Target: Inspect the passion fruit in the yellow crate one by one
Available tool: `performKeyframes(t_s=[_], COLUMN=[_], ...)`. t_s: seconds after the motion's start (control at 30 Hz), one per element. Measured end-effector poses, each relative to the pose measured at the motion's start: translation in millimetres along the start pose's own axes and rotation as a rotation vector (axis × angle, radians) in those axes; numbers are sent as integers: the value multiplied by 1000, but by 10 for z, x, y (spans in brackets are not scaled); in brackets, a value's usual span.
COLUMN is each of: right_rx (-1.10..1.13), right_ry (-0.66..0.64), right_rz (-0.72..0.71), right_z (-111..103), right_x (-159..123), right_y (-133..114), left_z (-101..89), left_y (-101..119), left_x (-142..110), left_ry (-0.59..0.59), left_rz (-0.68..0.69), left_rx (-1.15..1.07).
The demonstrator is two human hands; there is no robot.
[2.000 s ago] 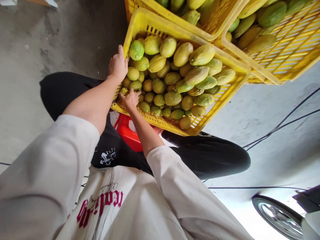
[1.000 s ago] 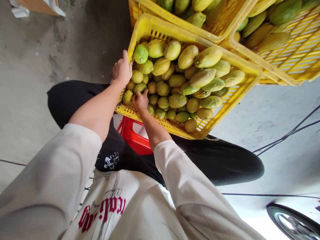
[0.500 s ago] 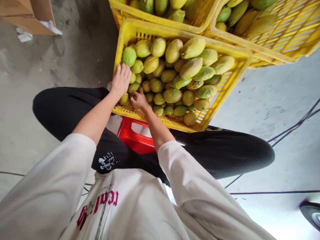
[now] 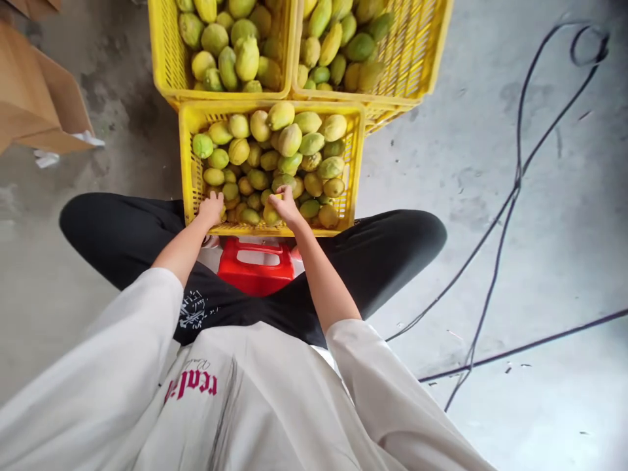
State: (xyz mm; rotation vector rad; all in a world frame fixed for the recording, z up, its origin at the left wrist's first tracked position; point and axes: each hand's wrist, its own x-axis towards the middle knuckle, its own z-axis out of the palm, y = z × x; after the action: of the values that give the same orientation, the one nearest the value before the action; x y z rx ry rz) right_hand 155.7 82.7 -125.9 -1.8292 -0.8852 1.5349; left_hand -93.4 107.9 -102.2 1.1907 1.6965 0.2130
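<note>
A yellow plastic crate (image 4: 360, 163) in front of me holds many oval yellow-green fruits (image 4: 289, 139), whose exact kind I cannot make out. At its near left corner, my left hand (image 4: 212, 208) rests over the fruit with its fingers stretched out and slightly apart; part of a fruit shows beneath it. My right hand (image 4: 286, 206) is near the middle of the crate's near side, fingers curled and closed against a yellow-green fruit (image 4: 271, 214). The hand hides part of that fruit.
Behind stand two more yellow crates, a left one (image 4: 157, 59) and a right one (image 4: 434, 59), with similar fruit. Between my knees is a red plastic stool (image 4: 255, 282). An open cardboard box (image 4: 34, 95) lies left; black cables (image 4: 515, 190) cross the floor at right.
The view has turned and shifted, so the crates look straighter and smaller. My right hand has moved rightward along the near side, away from my left hand, and is now at another fruit.
</note>
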Motion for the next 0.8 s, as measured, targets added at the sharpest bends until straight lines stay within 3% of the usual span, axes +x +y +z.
performKeyframes(t_s=[0.13, 0.23, 0.43, 0.53, 0.63, 0.8], right_rx=[376, 636, 998, 1108, 1212, 1179], right_ry=[-164, -238, -230, -164, -101, -137], right_rz=[41, 13, 24, 36, 105, 176], right_z=[-101, -192, -470, -550, -532, -372], right_x=[-162, -423, -1060, -1220, -1210, -1077], right_y=[-283, -497, -651, -615, -575, -502], left_z=[-78, -124, -155, -123, -50, 107], left_y=[357, 630, 915, 992, 1034, 970], left_x=[-61, -253, -1113, -1392, -1397, -1193], left_ry=[-31, -57, -274, -274, -221, -163], left_rz=[-85, -79, 59, 88, 103, 44], left_rx=[47, -106, -729, -844, -881, -927])
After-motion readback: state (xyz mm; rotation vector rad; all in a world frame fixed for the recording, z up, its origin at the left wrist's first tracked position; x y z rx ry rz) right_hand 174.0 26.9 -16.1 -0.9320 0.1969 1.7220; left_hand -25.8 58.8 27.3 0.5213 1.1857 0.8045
